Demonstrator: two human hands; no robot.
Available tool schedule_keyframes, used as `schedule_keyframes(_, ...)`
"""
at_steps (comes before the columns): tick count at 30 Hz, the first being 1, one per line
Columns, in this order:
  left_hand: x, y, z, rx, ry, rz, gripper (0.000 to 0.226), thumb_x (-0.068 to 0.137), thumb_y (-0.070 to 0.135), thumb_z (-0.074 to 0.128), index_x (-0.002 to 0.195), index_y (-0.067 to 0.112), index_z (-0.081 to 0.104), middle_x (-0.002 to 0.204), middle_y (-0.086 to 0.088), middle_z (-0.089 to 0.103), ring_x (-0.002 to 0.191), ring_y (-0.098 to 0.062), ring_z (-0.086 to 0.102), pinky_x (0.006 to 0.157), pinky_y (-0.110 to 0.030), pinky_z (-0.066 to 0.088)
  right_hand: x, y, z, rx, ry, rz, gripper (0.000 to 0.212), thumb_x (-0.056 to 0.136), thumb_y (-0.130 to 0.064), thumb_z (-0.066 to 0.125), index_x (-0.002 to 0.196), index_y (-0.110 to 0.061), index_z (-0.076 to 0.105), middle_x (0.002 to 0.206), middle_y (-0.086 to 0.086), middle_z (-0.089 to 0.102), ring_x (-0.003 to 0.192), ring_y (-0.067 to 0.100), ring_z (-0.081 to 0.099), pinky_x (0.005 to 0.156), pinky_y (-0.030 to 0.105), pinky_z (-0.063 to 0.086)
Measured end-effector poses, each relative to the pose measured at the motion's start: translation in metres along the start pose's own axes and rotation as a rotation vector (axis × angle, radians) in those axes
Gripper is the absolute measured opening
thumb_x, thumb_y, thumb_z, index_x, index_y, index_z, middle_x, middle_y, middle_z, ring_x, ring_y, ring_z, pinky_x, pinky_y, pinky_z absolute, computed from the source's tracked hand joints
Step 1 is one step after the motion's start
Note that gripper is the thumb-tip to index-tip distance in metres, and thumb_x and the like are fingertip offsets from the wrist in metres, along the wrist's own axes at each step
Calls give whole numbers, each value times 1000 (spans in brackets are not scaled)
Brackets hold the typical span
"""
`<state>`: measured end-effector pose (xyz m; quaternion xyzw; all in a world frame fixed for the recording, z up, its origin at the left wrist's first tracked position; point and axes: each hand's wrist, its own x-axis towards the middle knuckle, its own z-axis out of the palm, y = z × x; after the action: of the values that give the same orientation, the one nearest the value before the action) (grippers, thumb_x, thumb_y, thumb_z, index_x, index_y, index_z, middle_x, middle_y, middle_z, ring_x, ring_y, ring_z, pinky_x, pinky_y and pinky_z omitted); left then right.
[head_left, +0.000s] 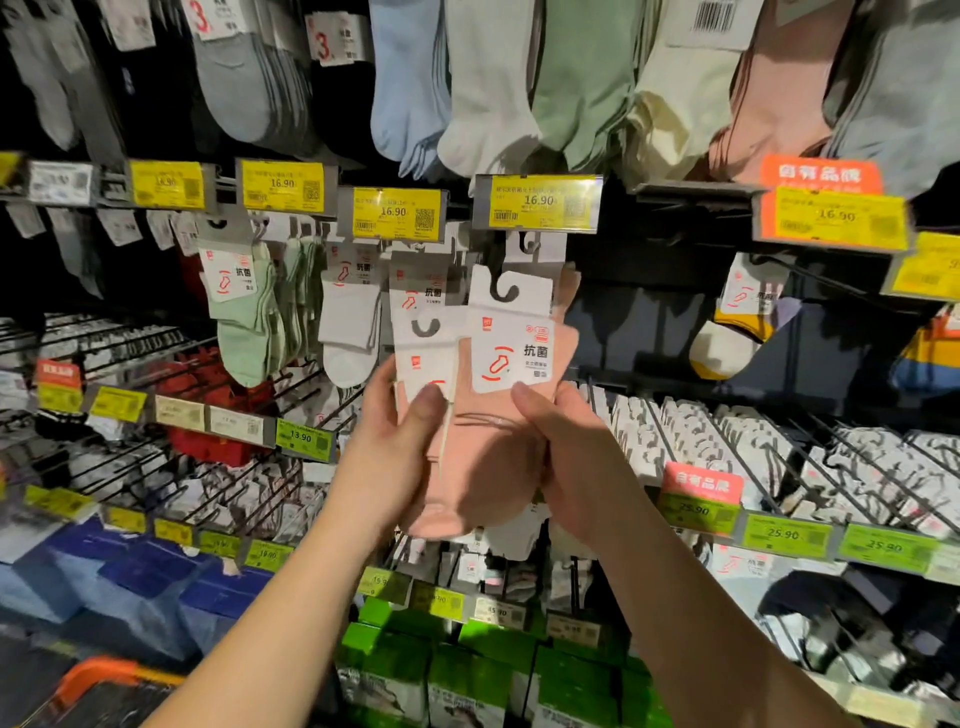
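- Against a dim shop wall of pegs, at the view's centre, the left grip (400, 441) curls round a pink sock pack (423, 364), thumb pressed on its white card.
- The right grip (566, 457) holds a second pink pack (511, 348), touching the first at its 3 o'clock, thumb at the card's lower edge.
- At 12 o'clock from the packs, a yellow price tag (537, 202) reads 16.90; pastel socks (488, 104) hang above it.
- At 9 o'clock hang green socks (244, 322) and white socks (348, 322).
- At 3 o'clock, wire pegs (753, 467) carry rows of white-carded packs.
- At 6 o'clock stand green boxes (467, 670); at 7 o'clock, an orange basket handle (104, 675) shows.
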<state>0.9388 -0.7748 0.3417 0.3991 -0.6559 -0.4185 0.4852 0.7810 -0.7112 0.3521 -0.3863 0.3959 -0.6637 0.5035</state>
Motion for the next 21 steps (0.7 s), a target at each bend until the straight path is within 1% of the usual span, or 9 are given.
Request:
schedule_keyframes(2, 3, -4, -2, -164, 64, -54, 37, 95, 41, 63, 130, 33, 52, 112, 17, 70, 111, -14, 66, 93, -22, 49, 3, -4, -4, -5, 5, -28, 39, 91, -18, 66, 127, -19, 53, 115, 3, 74, 95, 17, 73, 72, 31, 58)
schedule_keyframes(4, 7, -11, -6, -282, 128, -93, 49, 83, 51, 66, 127, 29, 57, 116, 5, 73, 112, -21, 68, 104, -50, 49, 10, -8, -8, -58, 87, -72, 27, 96, -15, 62, 121, -19, 52, 109, 2, 75, 90, 16, 74, 72, 30, 57)
schedule_keyframes(5, 9, -13, -9, -316, 158, -99, 53, 81, 53, 65, 127, 27, 58, 117, 1, 73, 112, -23, 68, 104, -55, 47, 15, -8, -13, -113, 122, -107, 23, 97, -15, 60, 118, -21, 53, 110, 2, 74, 92, 16, 74, 76, 32, 57)
schedule_keyframes(7, 10, -12, -14, -336, 213, -97, 41, 91, 44, 63, 127, 26, 57, 116, 0, 73, 109, -21, 69, 104, -55, 48, 24, -11, -18, -211, 151, -164, 18, 99, -16, 59, 113, -25, 52, 111, -1, 72, 96, 12, 72, 82, 30, 55)
schedule_keyframes(10, 11, -11, -17, -371, 246, -75, 29, 102, 28, 56, 130, 24, 55, 118, -1, 73, 109, -20, 69, 103, -51, 49, 35, -16, -21, -239, 150, -207, 17, 101, -12, 55, 111, -24, 50, 106, -7, 70, 88, 2, 71, 74, 20, 55)
schedule_keyframes(12, 10, -10, -17, -389, 250, -65, 33, 102, 27, 55, 134, 22, 53, 120, -1, 72, 111, -20, 69, 104, -51, 49, 44, -18, -23, -255, 162, -210, 19, 101, -13, 55, 116, -22, 48, 108, -7, 69, 92, 4, 71, 79, 24, 55)
schedule_keyframes(15, 8, -6, -13, -402, 244, -64, 24, 101, 29, 57, 124, 30, 58, 118, 0, 73, 111, -19, 69, 104, -50, 49, 55, -18, -25, -364, 191, -233, 21, 99, -23, 60, 116, -25, 47, 114, -7, 67, 106, 12, 67, 95, 36, 52)
schedule_keyframes(19, 5, -2, -9, -410, 214, -48, 18, 102, 27, 55, 118, 32, 60, 114, 1, 75, 106, -19, 71, 101, -49, 50, 56, -24, -25, -489, 222, -264, 24, 102, -21, 56, 121, -16, 43, 108, -14, 62, 96, -1, 62, 81, 15, 50)
schedule_keyframes(21, 3, 2, -8, -426, 208, -48, 17, 103, 25, 54, 117, 32, 60, 112, 1, 75, 105, -18, 71, 101, -48, 51, 58, -26, -29, -485, 247, -277, 23, 102, -22, 56, 120, -16, 44, 110, -12, 64, 99, 3, 63, 85, 20, 51)
